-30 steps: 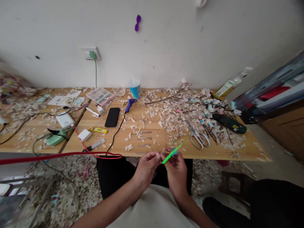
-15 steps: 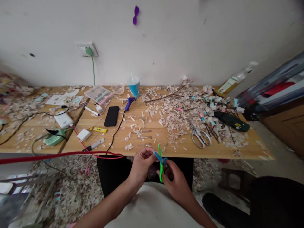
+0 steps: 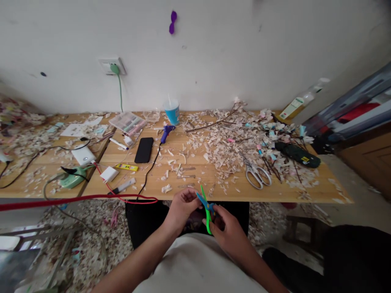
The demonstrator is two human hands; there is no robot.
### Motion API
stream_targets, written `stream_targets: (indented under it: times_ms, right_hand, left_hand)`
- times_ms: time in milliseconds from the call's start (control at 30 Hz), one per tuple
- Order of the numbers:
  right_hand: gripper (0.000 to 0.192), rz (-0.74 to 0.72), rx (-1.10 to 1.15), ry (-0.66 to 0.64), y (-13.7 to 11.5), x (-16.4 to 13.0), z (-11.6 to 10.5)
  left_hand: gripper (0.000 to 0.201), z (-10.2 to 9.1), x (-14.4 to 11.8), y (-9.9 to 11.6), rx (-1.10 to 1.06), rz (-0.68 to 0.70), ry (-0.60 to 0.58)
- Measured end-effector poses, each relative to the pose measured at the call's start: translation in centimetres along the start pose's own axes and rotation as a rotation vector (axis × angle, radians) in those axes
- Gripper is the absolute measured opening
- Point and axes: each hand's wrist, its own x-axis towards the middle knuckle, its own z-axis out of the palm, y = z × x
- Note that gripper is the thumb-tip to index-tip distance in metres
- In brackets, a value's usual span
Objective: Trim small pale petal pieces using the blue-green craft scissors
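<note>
My left hand [image 3: 181,208] and my right hand [image 3: 224,228] meet just below the near edge of the wooden table [image 3: 198,175]. Between them is a small pair of green and blue scissors [image 3: 205,206], standing nearly upright. My right hand grips the handles low down. My left hand's fingertips pinch something tiny at the blue blade, too small to identify. Both forearms reach up from my lap over a pale garment.
Pale paper scraps [image 3: 232,142] cover the table's right half and the floor. Metal scissors [image 3: 258,175], a dark green tool [image 3: 297,154], a black phone [image 3: 144,149], a blue glue gun [image 3: 165,132], a blue cup [image 3: 172,112] and a red cable [image 3: 76,199] lie about.
The green scissors swung from pointing up-right to nearly vertical. My right hand dropped lower and my left hand closed in on the blade.
</note>
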Motion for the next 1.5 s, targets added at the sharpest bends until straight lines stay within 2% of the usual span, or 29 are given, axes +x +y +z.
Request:
stream_targets:
  times_ms: [300, 433, 633, 933, 1100, 1300, 1500]
  right_hand:
    - [0.025, -0.022, -0.073, 0.017, 0.1, 0.0, 0.0]
    - [0.024, 0.009, -0.110, 0.006, 0.1, 0.2, -0.4]
    - [0.017, -0.049, -0.195, -0.026, -0.2, 0.5, -1.4]
    - [0.012, -0.060, -0.227, -0.053, -0.5, 0.8, -2.2]
    - [0.009, -0.051, -0.225, -0.064, -1.2, 0.8, -2.2]
    - [0.006, -0.028, -0.249, -0.103, -1.3, 0.8, -1.9]
    - [0.008, -0.034, -0.240, -0.094, -0.9, 1.1, -1.7]
  left_hand:
    - [0.028, 0.1, 0.0, 0.4, 0.024, 0.003, 0.016]
    - [0.028, -0.2, 0.0, 0.5, 0.004, -0.039, -0.013]
    - [0.032, -0.7, 0.3, 1.2, -0.029, -0.088, -0.080]
    - [0.035, -1.2, 0.8, 2.3, 0.072, -0.103, -0.141]
    - [0.032, -1.6, 0.9, 2.7, 0.079, -0.134, -0.149]
    - [0.028, -1.9, 1.1, 2.9, 0.150, -0.103, -0.202]
    - [0.028, -2.2, 1.4, 2.6, 0.160, -0.092, -0.184]
